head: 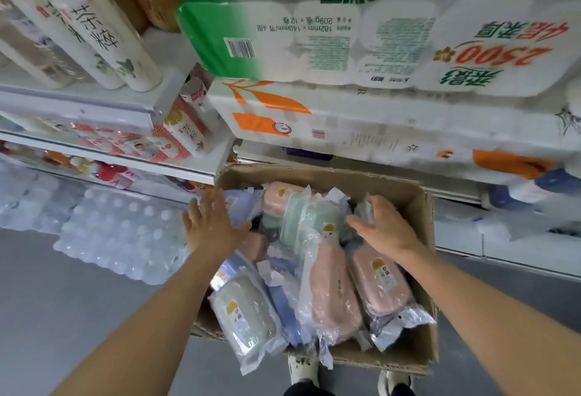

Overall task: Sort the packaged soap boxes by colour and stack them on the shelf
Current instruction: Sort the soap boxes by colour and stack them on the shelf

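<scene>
Left hand (210,222) fingers spread, holding nothing, over carton (418,207) edge | right hand (383,226) fingers loosely splayed beside mint soap box (311,222) | mixed colours beneath fingertips, seemingly awaiting sorting

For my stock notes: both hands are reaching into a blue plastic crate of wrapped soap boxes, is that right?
Not quite: the head view shows a brown cardboard box, not a blue plastic crate. Both the left hand and right hand do reach into it, over the wrapped soap boxes.
</scene>
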Action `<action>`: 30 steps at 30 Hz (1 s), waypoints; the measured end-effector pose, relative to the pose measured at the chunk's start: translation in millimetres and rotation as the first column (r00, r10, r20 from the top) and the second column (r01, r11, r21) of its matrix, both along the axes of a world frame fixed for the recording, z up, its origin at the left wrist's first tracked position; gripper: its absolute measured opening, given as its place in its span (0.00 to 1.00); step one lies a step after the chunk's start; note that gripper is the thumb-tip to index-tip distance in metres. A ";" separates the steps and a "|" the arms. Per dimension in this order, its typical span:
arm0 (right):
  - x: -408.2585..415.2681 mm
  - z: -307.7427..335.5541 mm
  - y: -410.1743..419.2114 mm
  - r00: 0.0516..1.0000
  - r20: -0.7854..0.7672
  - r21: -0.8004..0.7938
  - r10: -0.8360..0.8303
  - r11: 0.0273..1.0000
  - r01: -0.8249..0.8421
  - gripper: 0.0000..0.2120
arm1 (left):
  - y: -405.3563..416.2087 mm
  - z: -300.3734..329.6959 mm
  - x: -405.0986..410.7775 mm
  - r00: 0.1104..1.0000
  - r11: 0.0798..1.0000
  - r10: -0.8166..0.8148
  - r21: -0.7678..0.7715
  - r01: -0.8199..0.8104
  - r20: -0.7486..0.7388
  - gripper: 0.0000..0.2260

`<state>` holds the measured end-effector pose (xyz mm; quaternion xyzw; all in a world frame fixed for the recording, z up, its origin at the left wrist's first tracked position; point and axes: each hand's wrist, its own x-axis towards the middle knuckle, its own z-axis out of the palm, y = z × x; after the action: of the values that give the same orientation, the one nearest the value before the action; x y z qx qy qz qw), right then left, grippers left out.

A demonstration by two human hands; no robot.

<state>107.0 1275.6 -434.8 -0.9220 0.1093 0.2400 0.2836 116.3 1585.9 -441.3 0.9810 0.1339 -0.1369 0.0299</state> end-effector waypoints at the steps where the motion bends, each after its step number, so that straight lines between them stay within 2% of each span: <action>1: 5.7 -1.1 13.2 0.997 -0.052 0.042 -0.062 0.997 0.064 0.42 | 7.5 -5.3 7.7 0.999 1.000 0.021 0.003 -0.021 -0.042 0.45; 4: 23.4 -7.5 53.6 0.957 -0.232 0.155 -0.173 0.965 0.212 0.55 | 18.7 -15.1 25.8 0.983 0.997 0.055 -0.041 -0.063 -0.174 0.50; 7: 35.6 -20.9 80.5 0.923 -0.318 0.125 -0.216 0.956 0.267 0.61 | 17.2 -21.7 32.6 0.964 0.999 0.027 -0.036 -0.038 -0.265 0.49; 9: 38.4 -29.6 87.2 0.916 -0.315 0.097 -0.247 0.952 0.290 0.61 | 14.3 -24.0 33.6 0.964 1.000 0.006 -0.012 -0.010 -0.265 0.45; 12: 37.6 -28.0 86.6 0.917 -0.277 0.093 -0.288 0.942 0.324 0.53 | 14.4 -20.3 33.5 0.969 1.000 0.007 -0.028 -0.014 -0.245 0.40; 15: 30.9 -13.3 80.6 0.935 -0.191 0.140 -0.297 0.935 0.326 0.50 | 17.4 -7.9 32.2 0.970 0.991 0.023 -0.119 -0.053 -0.241 0.41; 19: 18.0 16.6 69.4 0.947 0.078 0.314 -0.312 0.909 0.273 0.49 | 9.7 21.4 31.7 0.993 0.946 0.049 -0.313 -0.081 -0.107 0.43; 23: 8.7 61.1 47.4 0.904 0.174 0.431 -0.390 0.856 0.286 0.56 | -22.7 73.2 19.7 0.994 0.860 0.041 -0.509 0.019 0.105 0.40; 30: -30.8 129.9 -62.4 0.822 0.292 0.480 -0.489 0.818 0.317 0.46 | -131.9 148.7 -3.5 0.919 0.786 -0.207 -0.502 0.361 0.337 0.40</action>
<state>76.2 1213.2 -304.8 -0.8244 0.1926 -0.0045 0.5323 112.8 1454.0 -292.6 0.9478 -0.0673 -0.0410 0.3091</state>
